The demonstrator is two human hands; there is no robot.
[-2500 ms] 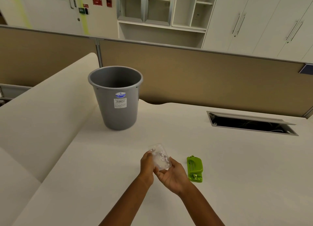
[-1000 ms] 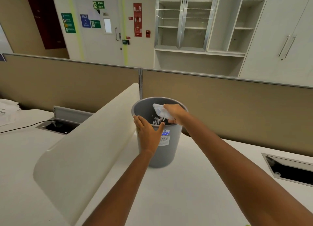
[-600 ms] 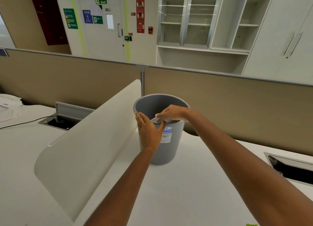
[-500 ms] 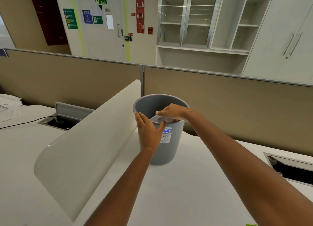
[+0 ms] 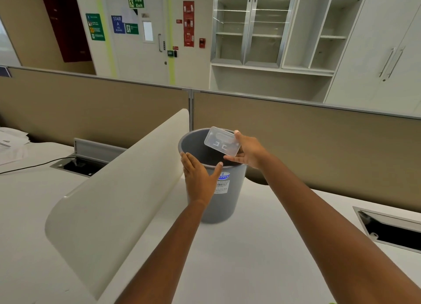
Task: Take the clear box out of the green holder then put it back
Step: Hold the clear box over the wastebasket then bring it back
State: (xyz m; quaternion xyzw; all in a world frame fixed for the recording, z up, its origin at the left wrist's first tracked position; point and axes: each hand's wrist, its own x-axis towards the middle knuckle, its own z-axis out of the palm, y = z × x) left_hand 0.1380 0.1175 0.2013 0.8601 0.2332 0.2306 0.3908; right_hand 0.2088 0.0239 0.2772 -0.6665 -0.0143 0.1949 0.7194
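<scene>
My right hand (image 5: 249, 152) holds the clear box (image 5: 222, 144) by its right end, tilted over the open mouth of a grey waste bin (image 5: 216, 198). The box looks empty, with its open side facing me. My left hand (image 5: 199, 178) is pressed flat on the bin's near wall just below the rim, fingers spread around it. Only a tiny green sliver of the green holder (image 5: 332, 302) shows at the bottom edge of the frame.
The bin stands on a white desk (image 5: 239, 258). A curved white divider panel (image 5: 118, 194) rises at the left. A cable cut-out (image 5: 391, 230) opens in the desk at the right, another (image 5: 79, 165) at the left. Tan partition screens (image 5: 319, 148) close the back.
My right hand has lifted the clear box from the bin's rim and turned it up over the opening. Earlier the box was tipped into the bin. My left hand stayed on the bin.
</scene>
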